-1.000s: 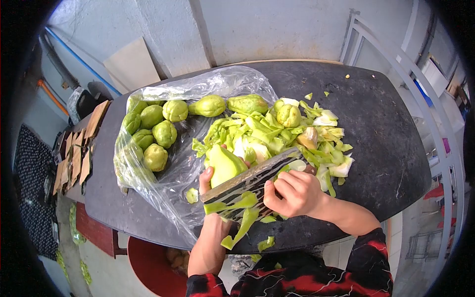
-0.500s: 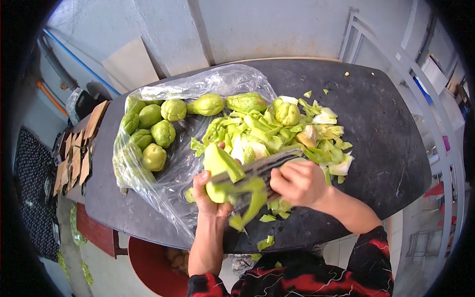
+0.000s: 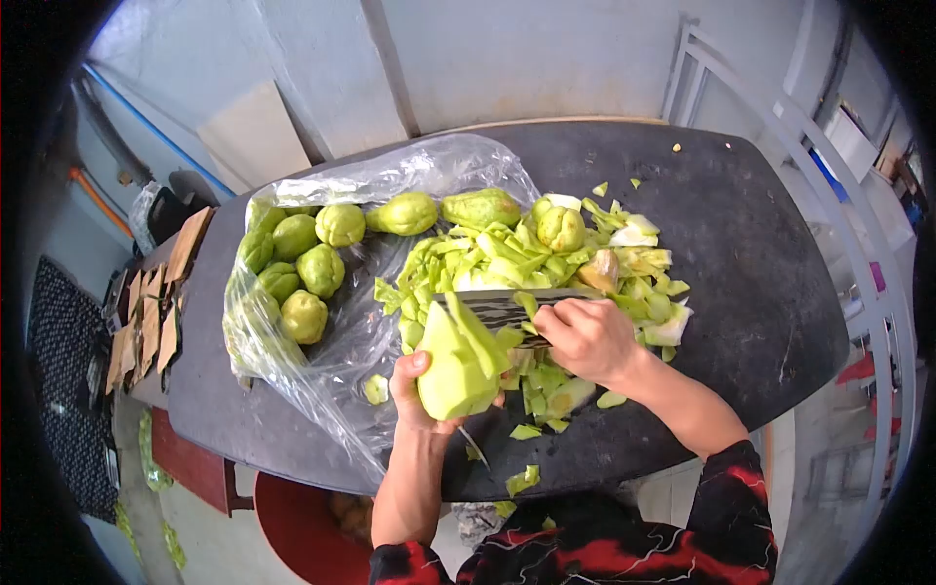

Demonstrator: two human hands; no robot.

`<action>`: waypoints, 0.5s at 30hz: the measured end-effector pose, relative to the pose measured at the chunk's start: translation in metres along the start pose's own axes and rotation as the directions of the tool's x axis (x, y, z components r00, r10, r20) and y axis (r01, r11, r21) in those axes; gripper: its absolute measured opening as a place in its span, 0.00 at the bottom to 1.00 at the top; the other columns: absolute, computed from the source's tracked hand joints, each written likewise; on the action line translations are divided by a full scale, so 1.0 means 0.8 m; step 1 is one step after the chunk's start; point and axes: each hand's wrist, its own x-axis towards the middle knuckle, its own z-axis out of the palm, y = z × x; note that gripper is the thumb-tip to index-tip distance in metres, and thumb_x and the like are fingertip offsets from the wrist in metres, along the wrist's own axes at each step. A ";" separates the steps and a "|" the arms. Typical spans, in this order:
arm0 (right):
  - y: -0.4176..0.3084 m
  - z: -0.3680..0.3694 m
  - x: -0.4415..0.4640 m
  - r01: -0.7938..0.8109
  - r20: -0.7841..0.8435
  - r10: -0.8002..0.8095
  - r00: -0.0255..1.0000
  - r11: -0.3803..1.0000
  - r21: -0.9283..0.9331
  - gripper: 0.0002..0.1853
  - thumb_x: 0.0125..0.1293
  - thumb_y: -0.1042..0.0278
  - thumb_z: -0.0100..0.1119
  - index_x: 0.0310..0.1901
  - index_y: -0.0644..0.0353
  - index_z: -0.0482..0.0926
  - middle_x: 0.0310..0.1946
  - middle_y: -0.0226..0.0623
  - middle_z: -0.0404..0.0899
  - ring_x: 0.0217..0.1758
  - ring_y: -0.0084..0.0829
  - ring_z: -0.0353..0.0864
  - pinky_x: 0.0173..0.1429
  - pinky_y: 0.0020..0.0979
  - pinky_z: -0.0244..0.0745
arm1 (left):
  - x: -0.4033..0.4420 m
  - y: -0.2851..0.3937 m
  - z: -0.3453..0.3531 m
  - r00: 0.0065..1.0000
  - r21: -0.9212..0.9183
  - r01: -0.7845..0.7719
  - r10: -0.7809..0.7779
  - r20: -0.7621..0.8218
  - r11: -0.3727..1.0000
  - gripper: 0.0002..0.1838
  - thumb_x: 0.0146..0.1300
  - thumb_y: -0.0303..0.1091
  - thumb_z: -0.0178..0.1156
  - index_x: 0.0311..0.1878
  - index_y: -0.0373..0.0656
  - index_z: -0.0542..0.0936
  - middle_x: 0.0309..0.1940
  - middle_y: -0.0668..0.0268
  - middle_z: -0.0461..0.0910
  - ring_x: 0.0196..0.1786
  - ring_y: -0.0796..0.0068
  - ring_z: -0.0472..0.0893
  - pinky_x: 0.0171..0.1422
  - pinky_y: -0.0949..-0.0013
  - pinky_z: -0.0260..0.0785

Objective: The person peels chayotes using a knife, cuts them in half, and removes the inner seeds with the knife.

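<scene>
A pale green peeled chayote (image 3: pixel 456 375) is held in my left hand (image 3: pixel 417 398), its fingers wrapped round the lower left side. My right hand (image 3: pixel 590 339) grips a wide, dark-patterned knife (image 3: pixel 497 310), whose blade reaches left to the top of the chayote. A strip of flesh stands partly cut along the chayote's right side. Behind the blade lies a heap of green peelings (image 3: pixel 502 255), with a whole chayote (image 3: pixel 562 228) on it. The knife's handle is hidden in my fist.
Several unpeeled chayotes (image 3: pixel 320 270) lie on a clear plastic bag (image 3: pixel 331 390) at the left of the dark table (image 3: pixel 760 292). Below the front edge is a red tub (image 3: pixel 297 531). Wooden pieces (image 3: pixel 185 244) are at the left, a grey metal frame (image 3: pixel 868 292) at the right.
The knife has swung up and away from me, to the far side of the chayote. Long peel strips that hung from the blade are gone from it, and the chayote stands more upright.
</scene>
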 end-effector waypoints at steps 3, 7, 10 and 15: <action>-0.004 -0.004 0.002 -0.032 0.035 0.031 0.999 0.999 0.021 0.05 0.56 0.74 0.58 0.34 0.56 0.74 0.21 0.29 0.76 0.23 0.31 0.82 0.25 0.32 0.77 | 0.001 -0.002 -0.005 0.998 -0.077 0.007 -0.002 0.058 0.997 0.40 0.55 0.56 0.60 0.66 0.39 0.70 0.50 0.46 0.79 0.42 0.45 0.82 0.32 0.46 0.78; -0.010 -0.013 0.006 -0.194 0.062 0.185 0.981 0.957 0.215 0.08 0.55 0.75 0.63 0.33 0.58 0.72 0.20 0.34 0.77 0.23 0.38 0.82 0.25 0.37 0.77 | 0.003 -0.005 -0.016 1.000 -0.217 0.002 0.002 0.020 0.976 0.44 0.55 0.55 0.60 0.72 0.42 0.63 0.51 0.45 0.78 0.44 0.42 0.83 0.38 0.47 0.82; -0.006 -0.023 0.011 -0.439 0.168 0.406 0.899 0.816 0.376 0.08 0.60 0.75 0.65 0.34 0.61 0.74 0.18 0.39 0.78 0.20 0.39 0.82 0.24 0.37 0.75 | 0.010 0.000 -0.008 0.997 -0.253 -0.071 0.067 -0.026 0.965 0.40 0.62 0.59 0.55 0.73 0.47 0.63 0.47 0.46 0.79 0.43 0.46 0.83 0.42 0.51 0.80; 0.004 -0.049 0.022 -0.530 0.117 0.571 0.813 0.641 0.556 0.06 0.66 0.73 0.62 0.38 0.66 0.76 0.16 0.36 0.77 0.17 0.24 0.78 0.23 0.30 0.69 | 0.016 0.001 -0.013 0.984 -0.337 -0.180 0.166 -0.071 0.924 0.35 0.68 0.65 0.50 0.68 0.49 0.70 0.47 0.50 0.81 0.45 0.55 0.82 0.48 0.61 0.78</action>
